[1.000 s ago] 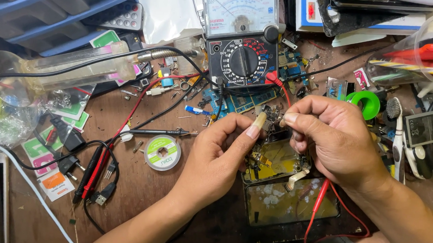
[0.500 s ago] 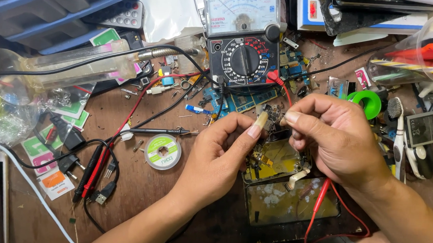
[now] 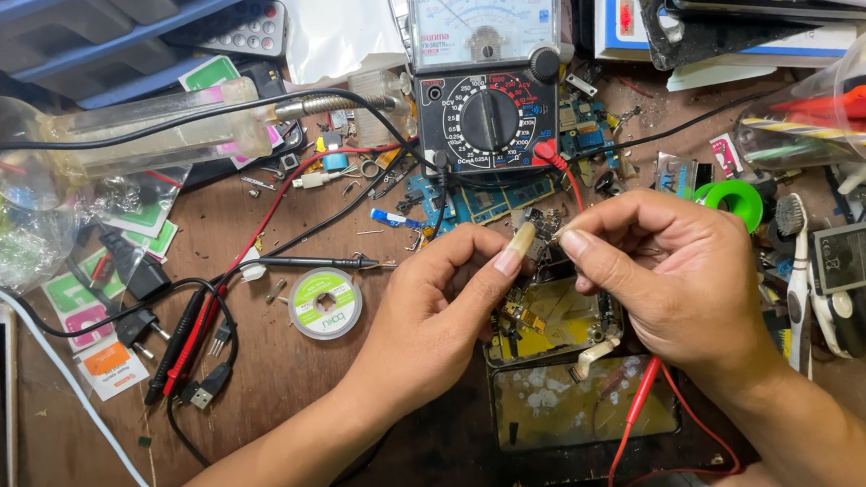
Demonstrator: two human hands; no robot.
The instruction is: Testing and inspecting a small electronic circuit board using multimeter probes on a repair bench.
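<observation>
My left hand (image 3: 439, 314) and my right hand (image 3: 671, 278) meet over an opened phone (image 3: 558, 326) with a gold-coloured inside, lying on a wooden bench. Both pinch a small dark circuit board (image 3: 546, 223) between thumb and fingertips, just above the phone's top end. A second phone panel (image 3: 584, 403) lies right below the opened one. A red probe lead (image 3: 635, 416) runs under my right hand and loops across that panel. An analog multimeter (image 3: 488, 86) stands just behind the hands.
A black probe (image 3: 312, 262) and a solder wick spool (image 3: 324, 304) lie left of my left hand. Blue circuit boards (image 3: 486, 199), a green tape roll (image 3: 734, 202), a toothbrush (image 3: 798, 256) and a battery (image 3: 853, 254) crowd the right. Blue drawers (image 3: 87, 2) stand back left.
</observation>
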